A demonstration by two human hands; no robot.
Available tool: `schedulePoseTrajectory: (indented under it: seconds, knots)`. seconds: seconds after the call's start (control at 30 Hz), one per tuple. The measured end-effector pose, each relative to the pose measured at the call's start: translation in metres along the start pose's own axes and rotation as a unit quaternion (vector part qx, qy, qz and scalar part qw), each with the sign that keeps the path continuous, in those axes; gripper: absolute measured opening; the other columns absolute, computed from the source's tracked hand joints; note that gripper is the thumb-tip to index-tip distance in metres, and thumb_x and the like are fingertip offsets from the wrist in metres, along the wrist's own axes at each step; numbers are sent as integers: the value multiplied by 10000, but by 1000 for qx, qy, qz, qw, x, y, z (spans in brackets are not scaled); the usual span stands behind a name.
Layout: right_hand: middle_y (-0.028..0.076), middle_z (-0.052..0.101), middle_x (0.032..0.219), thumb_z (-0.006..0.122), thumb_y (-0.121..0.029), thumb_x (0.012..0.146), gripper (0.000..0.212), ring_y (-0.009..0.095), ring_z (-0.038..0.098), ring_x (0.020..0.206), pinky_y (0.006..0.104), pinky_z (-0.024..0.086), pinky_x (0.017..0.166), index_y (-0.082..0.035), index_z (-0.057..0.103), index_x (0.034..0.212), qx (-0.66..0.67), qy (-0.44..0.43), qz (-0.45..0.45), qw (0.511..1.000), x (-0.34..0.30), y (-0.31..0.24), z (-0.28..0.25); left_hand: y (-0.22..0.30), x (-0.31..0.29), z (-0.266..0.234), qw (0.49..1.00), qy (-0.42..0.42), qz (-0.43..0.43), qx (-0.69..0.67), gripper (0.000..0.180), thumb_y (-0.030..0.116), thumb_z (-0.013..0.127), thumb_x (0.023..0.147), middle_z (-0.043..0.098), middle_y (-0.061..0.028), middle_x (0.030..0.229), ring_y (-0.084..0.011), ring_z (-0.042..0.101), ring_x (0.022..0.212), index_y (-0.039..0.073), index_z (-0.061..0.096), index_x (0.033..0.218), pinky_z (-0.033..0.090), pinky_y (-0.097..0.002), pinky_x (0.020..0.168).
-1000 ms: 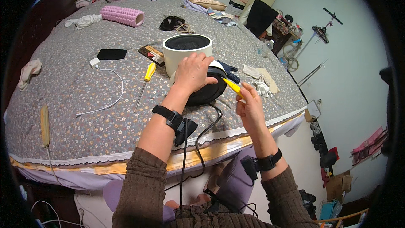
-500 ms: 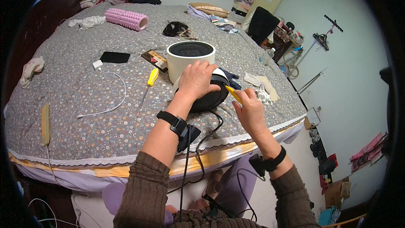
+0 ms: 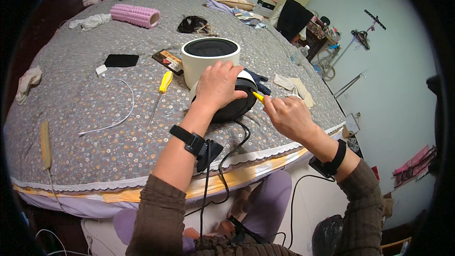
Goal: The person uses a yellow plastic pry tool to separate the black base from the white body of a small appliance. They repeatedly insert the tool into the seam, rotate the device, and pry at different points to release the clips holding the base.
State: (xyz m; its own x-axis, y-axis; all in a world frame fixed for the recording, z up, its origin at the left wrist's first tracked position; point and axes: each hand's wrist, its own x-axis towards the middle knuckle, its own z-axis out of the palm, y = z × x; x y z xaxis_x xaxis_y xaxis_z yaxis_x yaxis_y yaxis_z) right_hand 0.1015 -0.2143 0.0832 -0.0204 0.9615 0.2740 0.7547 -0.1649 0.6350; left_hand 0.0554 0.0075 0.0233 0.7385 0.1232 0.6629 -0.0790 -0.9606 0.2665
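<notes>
A round white appliance part with a black underside (image 3: 232, 106) is tilted on its side on the bed, its black face toward me. My left hand (image 3: 219, 85) is closed over its top, the thumb pressed along the black face. In my right hand (image 3: 290, 116) is a yellow screwdriver (image 3: 258, 97), its tapered end against the right edge of that black face. Its very tip is too small to make out. Behind the tilted part stands a white cylinder (image 3: 199, 68) with a black mesh top. A dark cord (image 3: 245, 137) runs from the black part toward me.
Left of the cylinder lie a longer yellow-handled screwdriver (image 3: 165, 82), a black phone (image 3: 122, 60), a white charging cable (image 3: 133, 100) and a brown box (image 3: 163, 59). A dark glove (image 3: 259, 80) and pale cloth (image 3: 303, 92) lie to the right. Farther back is a pink foam roller (image 3: 132, 15).
My right hand has turned over, knuckles now up, and its forearm has swung out to the right. The screwdriver stays at the black part's edge. The view has shifted slightly.
</notes>
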Motion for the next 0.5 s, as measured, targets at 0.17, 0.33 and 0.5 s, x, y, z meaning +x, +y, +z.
schedulePoseTrajectory:
  seconds: [0.17,0.33,0.5]
  knots:
    - [45,565,645,660,-221,899,254,230,629,557,378,498,527,-34,639,1069,15,-58,59,996,0,-3,2,0,0,2,1000,17,12,5,620,400,872,650,638,-36,1030,-230,607,1033,138,663,1171,498,-385,851]
    - [113,626,641,624,-217,942,227,260,617,534,372,479,514,-24,667,1052,138,-70,251,956,5,-15,5,2,2,5,1000,1,11,17,633,416,856,653,623,-49,1021,-256,601,1023,134,643,1179,500,-400,847]
    - [121,648,635,549,-207,988,266,242,612,532,363,431,499,-3,707,1051,444,19,457,771,7,-28,10,2,2,5,1000,0,9,17,628,412,854,658,619,-52,1016,-257,600,1018,129,641,1176,499,-400,840]
